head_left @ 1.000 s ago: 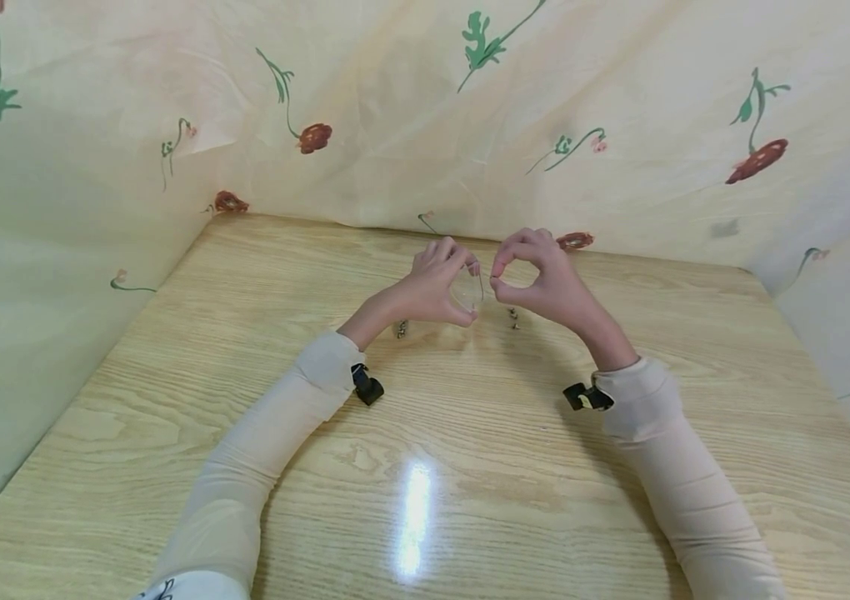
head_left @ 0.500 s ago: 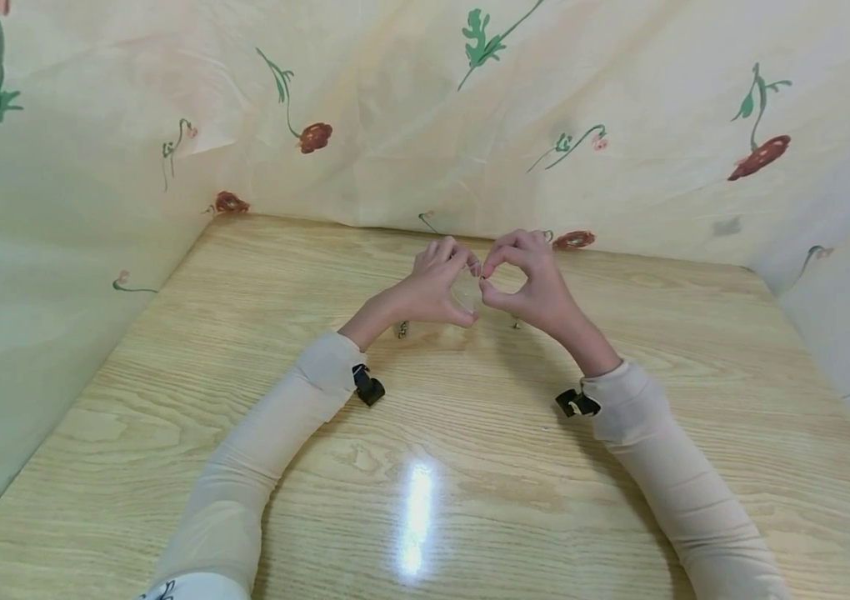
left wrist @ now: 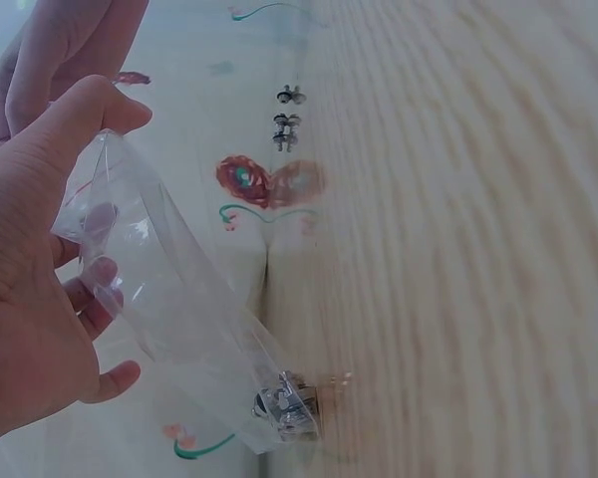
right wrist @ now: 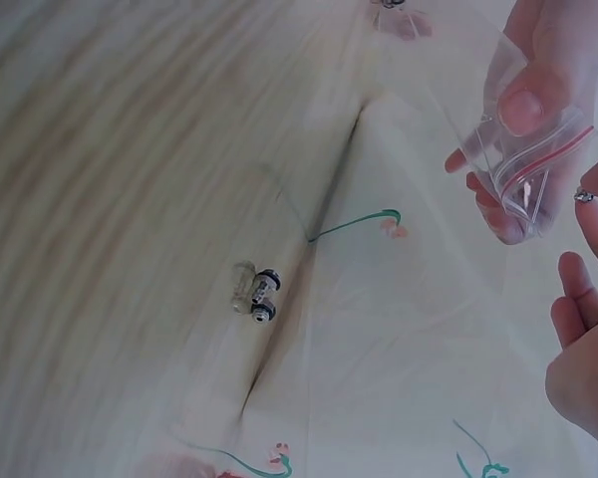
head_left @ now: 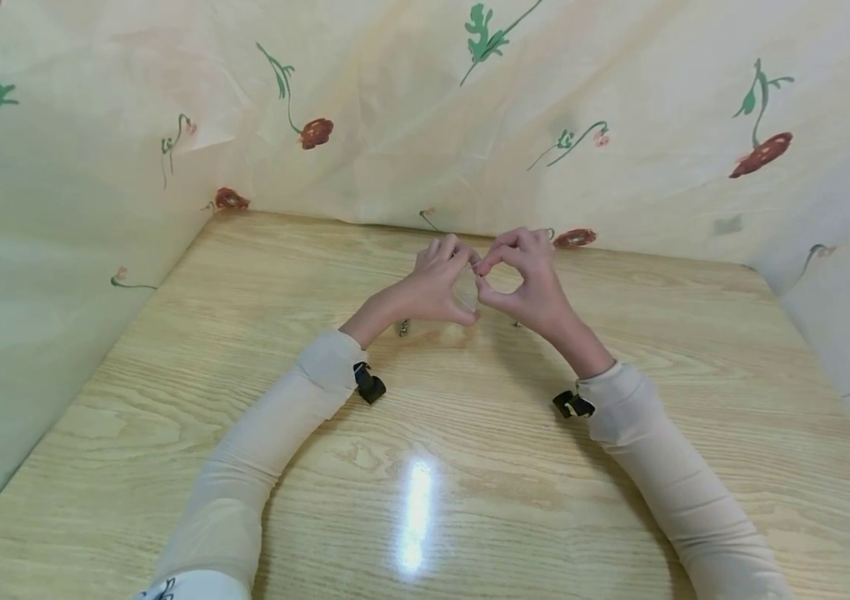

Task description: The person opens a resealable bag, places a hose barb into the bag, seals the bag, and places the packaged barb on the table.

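My left hand [head_left: 440, 287] holds up a clear zip bag [left wrist: 169, 259], thumb and fingers spread apart at its mouth. A red line [right wrist: 548, 161] runs along the bag's mouth in the right wrist view. Several small shiny metal pieces [left wrist: 289, 403] lie in the bag's bottom corner, close to the tabletop. Right beside the bag's mouth, my right hand [head_left: 533, 279] pinches one tiny metal piece [right wrist: 583, 196] between thumb and index finger. What exactly these pieces are is too small to tell.
More loose metal pieces [right wrist: 264, 294] lie on the wood-grain table [head_left: 485, 483], mostly hidden behind my right hand in the head view. Flower-printed cloth [head_left: 395, 108] hangs round the back and sides of the table. Black straps [head_left: 369, 383] sit at both wrists.
The right hand has moved left with its metal piece, from a small gap away up to the bag's mouth. The left hand has stayed almost still with the bag.
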`<act>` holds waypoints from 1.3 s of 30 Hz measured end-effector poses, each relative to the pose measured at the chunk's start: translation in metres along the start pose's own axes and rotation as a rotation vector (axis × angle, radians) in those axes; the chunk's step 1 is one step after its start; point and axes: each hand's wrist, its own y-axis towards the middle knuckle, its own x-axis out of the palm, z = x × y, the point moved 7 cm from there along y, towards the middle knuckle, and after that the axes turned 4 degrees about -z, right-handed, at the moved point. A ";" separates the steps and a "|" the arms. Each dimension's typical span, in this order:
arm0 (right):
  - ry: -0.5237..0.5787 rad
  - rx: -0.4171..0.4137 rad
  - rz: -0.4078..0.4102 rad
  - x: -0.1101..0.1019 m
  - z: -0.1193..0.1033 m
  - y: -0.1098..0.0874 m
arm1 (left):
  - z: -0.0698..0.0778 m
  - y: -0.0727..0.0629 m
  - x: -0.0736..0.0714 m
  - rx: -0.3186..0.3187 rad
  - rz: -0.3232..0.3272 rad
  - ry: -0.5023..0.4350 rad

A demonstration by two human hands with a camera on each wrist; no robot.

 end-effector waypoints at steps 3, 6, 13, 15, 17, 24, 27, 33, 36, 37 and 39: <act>0.000 -0.010 -0.006 0.002 0.000 0.000 | 0.001 0.000 0.000 0.005 -0.009 -0.008; 0.003 -0.017 -0.014 0.004 -0.001 0.000 | 0.000 0.000 0.000 0.010 -0.013 -0.008; 0.020 0.012 -0.055 0.007 0.001 0.000 | 0.000 0.001 0.001 0.017 -0.008 0.012; 0.016 0.021 -0.064 0.007 0.001 0.000 | 0.001 0.001 0.000 0.016 -0.009 0.012; 0.006 0.026 -0.069 0.007 0.002 0.000 | 0.001 0.001 0.000 0.014 -0.011 0.012; 0.001 0.028 -0.073 0.007 0.001 0.000 | 0.001 0.001 -0.001 0.013 -0.011 0.021; 0.006 0.029 -0.071 0.006 0.001 0.001 | 0.001 0.000 -0.001 0.010 -0.010 0.018; 0.012 0.017 -0.066 0.004 0.001 0.001 | 0.000 0.000 -0.001 0.004 -0.009 0.012; 0.010 0.012 -0.055 -0.001 0.002 0.002 | 0.000 0.001 -0.001 0.005 -0.007 0.009; 0.009 0.014 -0.051 -0.002 0.003 0.002 | 0.000 0.001 -0.001 0.007 -0.005 0.008; 0.002 0.019 -0.043 -0.006 0.005 0.003 | -0.001 0.002 -0.001 0.011 0.000 0.003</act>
